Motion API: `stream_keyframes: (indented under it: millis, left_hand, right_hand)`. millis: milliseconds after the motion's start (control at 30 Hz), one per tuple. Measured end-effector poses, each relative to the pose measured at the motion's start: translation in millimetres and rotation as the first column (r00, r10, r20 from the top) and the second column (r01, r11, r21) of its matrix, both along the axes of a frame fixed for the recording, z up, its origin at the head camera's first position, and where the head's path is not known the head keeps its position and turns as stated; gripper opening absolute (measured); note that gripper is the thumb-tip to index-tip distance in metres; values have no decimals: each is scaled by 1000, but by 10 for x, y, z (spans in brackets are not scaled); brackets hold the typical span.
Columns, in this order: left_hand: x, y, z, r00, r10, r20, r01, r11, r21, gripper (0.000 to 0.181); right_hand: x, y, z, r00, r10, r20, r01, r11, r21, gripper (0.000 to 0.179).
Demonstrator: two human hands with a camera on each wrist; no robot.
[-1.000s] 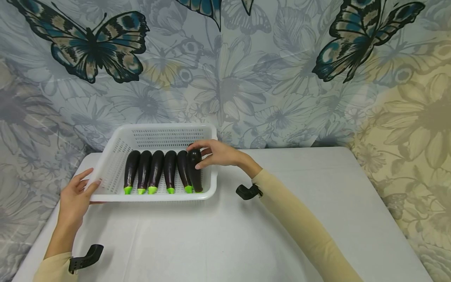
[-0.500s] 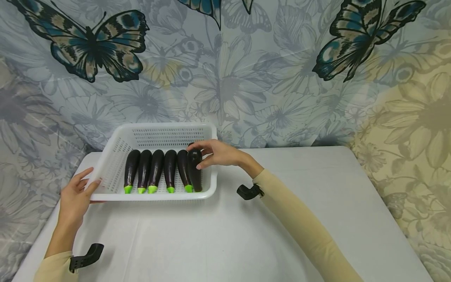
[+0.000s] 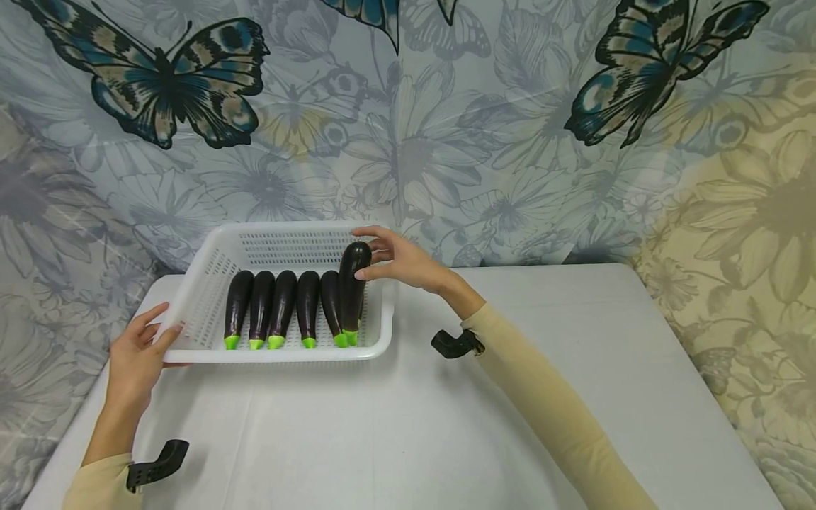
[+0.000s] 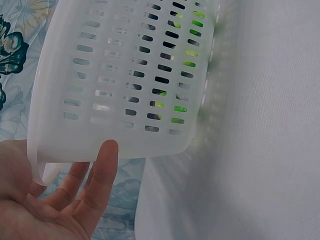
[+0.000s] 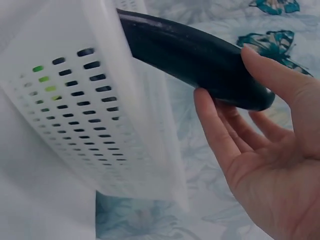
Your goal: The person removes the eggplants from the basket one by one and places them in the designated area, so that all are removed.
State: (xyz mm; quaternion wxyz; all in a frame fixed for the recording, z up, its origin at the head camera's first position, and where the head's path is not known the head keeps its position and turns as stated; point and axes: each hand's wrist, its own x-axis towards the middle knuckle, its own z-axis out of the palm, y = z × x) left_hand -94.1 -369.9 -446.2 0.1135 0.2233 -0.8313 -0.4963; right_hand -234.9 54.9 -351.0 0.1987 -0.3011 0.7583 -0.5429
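Left of frame centre, the right hand [image 3: 411,265] pinches one eggplant [image 3: 352,283] between thumb and fingers; the left hand [image 3: 137,354] grips the white basket's [image 3: 268,358] left end.

The eggplant [image 3: 353,294] in the right fingers [image 5: 215,125] is glossy purple-black with a bright green end. To those fingers' left, the other eggplants [image 3: 282,304] show the same near-black purple and vivid green. The basket [image 3: 280,357] at the left fingers [image 4: 102,172] is white, patterned with rows of slots. Beyond the fingers, the backdrop [image 3: 421,156] has grey flowers on pale blue, yellowish far right, and butterflies [image 3: 167,88] in black, teal and beige. Nearer than the fingers, the cloth [image 3: 382,432] is plain white, the sleeves [image 3: 542,382] cream, the wrist mounts [image 3: 159,465] black.
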Motion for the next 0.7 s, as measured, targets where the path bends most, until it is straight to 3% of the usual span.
stream_keyframes:
  millis: [167, 300, 433, 700]
  left_hand:
    - [35, 94, 123, 1000, 10, 12, -10, 1000, 20, 56]
    - [30, 80, 126, 1000, -6, 12, 6, 1000, 8, 56]
    - [-9, -22, 4, 1000, -7, 2, 7, 1000, -3, 57]
    - [-90, -241, -254, 1000, -16, -4, 16, 1000, -24, 57]
  right_hand:
    - [-16, 55, 63, 991, -44, 128, 60, 989, -132, 68]
    - [-27, 96, 116, 956, -31, 293, 119, 951, -286, 60]
    - [-46, 150, 143, 912, -10, 411, 182, 905, -383, 57]
    - [-80, 265, 157, 874, -20, 486, 234, 894, -383, 53]
